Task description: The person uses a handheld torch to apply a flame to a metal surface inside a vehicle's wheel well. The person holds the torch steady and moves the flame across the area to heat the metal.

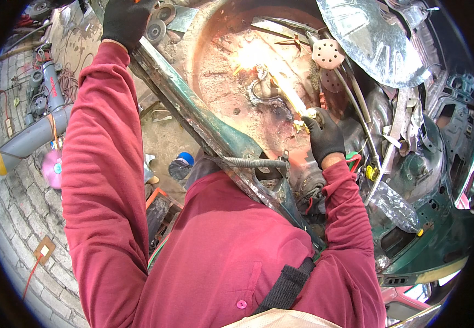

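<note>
My right hand [327, 139], in a dark glove, is closed around a brass-coloured gas torch [286, 90]. The torch reaches up and left over the rusty round metal well [215, 82], where strong glare washes out its front part. Beneath it lies a ragged, jagged-edged patch of metal [264, 90]. My left hand [124, 24], also gloved, is at the upper edge of the view by the end of the worn green metal beam [193, 112]. The picture's edge cuts off its fingers, and a bit of orange shows at the top.
Abrasive discs [157, 27] lie near my left hand. A shiny sheet-metal piece [371, 41] and a perforated sanding disc [327, 54] sit beyond my right hand. Metal rods, a plastic bottle [395, 208] and green car body panels [439, 229] are at right. Grey pipes [29, 136] cross the paving.
</note>
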`<state>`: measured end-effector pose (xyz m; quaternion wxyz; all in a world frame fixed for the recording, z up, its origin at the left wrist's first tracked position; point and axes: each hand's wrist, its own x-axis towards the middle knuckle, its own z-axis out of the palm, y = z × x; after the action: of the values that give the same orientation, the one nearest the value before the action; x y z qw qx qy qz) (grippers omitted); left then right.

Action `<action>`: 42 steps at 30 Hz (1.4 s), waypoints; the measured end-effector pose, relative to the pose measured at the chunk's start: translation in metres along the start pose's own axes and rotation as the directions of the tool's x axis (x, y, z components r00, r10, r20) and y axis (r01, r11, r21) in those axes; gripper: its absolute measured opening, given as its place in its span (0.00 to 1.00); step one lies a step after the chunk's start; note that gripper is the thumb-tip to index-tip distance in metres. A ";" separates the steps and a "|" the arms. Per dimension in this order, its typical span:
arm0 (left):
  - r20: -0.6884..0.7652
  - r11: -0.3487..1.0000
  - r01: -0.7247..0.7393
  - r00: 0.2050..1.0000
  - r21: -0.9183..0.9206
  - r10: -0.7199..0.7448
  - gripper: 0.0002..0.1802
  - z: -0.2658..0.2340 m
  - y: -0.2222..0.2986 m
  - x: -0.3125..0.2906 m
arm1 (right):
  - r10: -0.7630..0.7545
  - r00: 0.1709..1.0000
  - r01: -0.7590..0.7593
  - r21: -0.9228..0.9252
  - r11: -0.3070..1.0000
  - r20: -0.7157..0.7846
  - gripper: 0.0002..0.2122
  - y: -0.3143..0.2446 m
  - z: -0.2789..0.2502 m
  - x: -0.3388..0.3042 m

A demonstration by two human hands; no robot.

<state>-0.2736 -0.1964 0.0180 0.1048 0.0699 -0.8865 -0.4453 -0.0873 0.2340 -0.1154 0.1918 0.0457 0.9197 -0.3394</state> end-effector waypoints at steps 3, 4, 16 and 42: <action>0.002 1.000 0.002 1.000 -0.024 -0.002 0.04 0.000 -0.001 0.000 | -0.008 1.000 0.008 0.011 1.000 -0.013 0.21 -0.001 0.000 0.000; 0.003 0.999 0.004 1.000 -0.033 -0.004 0.04 0.000 -0.001 0.001 | -0.017 1.000 0.017 0.014 1.000 -0.020 0.21 -0.001 0.001 0.000; 0.017 1.000 0.008 1.000 0.000 -0.008 0.05 -0.001 0.002 0.000 | 0.010 1.000 -0.010 -0.001 1.000 0.004 0.20 -0.012 -0.003 0.000; 0.023 0.993 0.089 0.996 -0.082 -0.088 0.04 0.001 0.002 -0.001 | -0.010 1.000 0.010 0.036 0.999 0.011 0.18 -0.010 0.000 0.003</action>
<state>-0.2731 -0.1942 0.0193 0.0794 0.1004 -0.8641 -0.4867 -0.0920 0.2269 -0.1103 0.1942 0.0427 0.9126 -0.3572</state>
